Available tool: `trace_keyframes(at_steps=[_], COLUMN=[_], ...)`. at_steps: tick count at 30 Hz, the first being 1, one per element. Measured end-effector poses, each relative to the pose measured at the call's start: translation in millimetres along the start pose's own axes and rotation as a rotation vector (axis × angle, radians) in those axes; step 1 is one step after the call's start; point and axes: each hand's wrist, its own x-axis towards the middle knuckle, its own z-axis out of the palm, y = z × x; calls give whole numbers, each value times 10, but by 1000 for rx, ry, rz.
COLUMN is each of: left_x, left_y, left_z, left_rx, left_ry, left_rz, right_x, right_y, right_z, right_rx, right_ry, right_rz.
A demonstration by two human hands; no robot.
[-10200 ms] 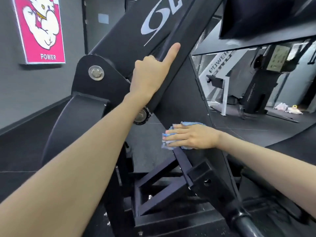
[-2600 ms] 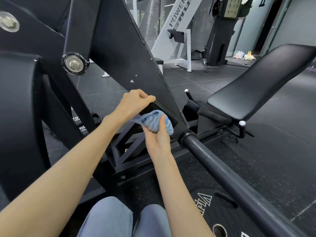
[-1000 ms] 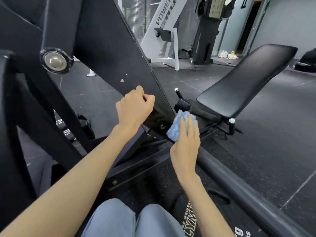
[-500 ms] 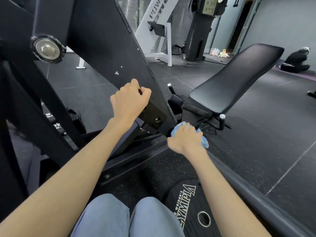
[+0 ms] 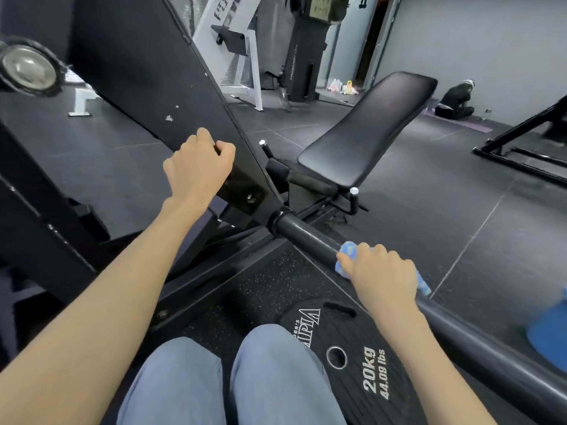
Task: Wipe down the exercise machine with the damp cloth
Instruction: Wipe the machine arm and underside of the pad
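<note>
Here the damp cloth (image 5: 348, 254), blue and bunched, sits right of centre in the frame, wrapped over the black loading bar (image 5: 310, 237) of the exercise machine (image 5: 147, 72). The right hand (image 5: 382, 276) grasps the cloth from above, fingers curled over the bar so that the fabric is pinned between palm and metal. Only the cloth's two ends show, one ahead of the knuckles and one behind the wrist. This wrap-around hold probably lets one pass along the bar clean most of its circumference.

The left hand (image 5: 198, 165), at centre frame, is clenched on the edge of the machine's slanted black plate (image 5: 171, 96). Its fingertips are hidden behind the edge. The grip appears to serve as a brace, steadying the body and the frame while the other arm works.

The bar runs from its collar (image 5: 277, 223) near centre toward the lower right. Under it, on the rubber floor, lies a weight plate (image 5: 362, 363) marked 20kg. The person's knees (image 5: 230, 378) in grey-blue trousers fill the lower centre. A padded bench (image 5: 368, 127) slants upward in the upper right. A blurred blue object (image 5: 549, 332) sits at the right edge; its nature cannot be determined.
</note>
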Motion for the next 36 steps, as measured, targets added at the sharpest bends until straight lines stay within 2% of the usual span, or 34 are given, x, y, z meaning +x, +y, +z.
trace_keyframes(at_steps=[2,5,9,11,13,17,21,27,30,34,36], left_x=[4,3,-16,-22,-18,-2,21,4,4,2,-60], left_y=[-13,-16,6,1,-6,-31,-50,22,72,360,652], left_z=[12,18,-16,-35,-51,-45,-6,-6,-27,2,118], left_rx=[-1,-8,-26,-35,-37,-42,-23,75,114,284,219], left_ry=[3,3,-16,-21,-32,-41,-32,-12,-7,10,-99], left_rz=[-3,-4,2,5,15,18,27,31,59,237,371], right_x=[-239,-393,-122,74,300,773,1146,1271,1262,1212,1130], right_y=[194,309,-125,-448,-704,-772,-597,-620,-599,-551,-433], right_z=[2,122,136,122,166,36,55,67,62,72,4], right_rx=[-55,54,-47,-65,-55,189,519,793,833,696,647], right_ry=[44,213,115,122,53,-97,-435,-579,-616,-570,-601], right_rz=[14,186,337,248,156,-1,-34,-23,-18,-19,-65])
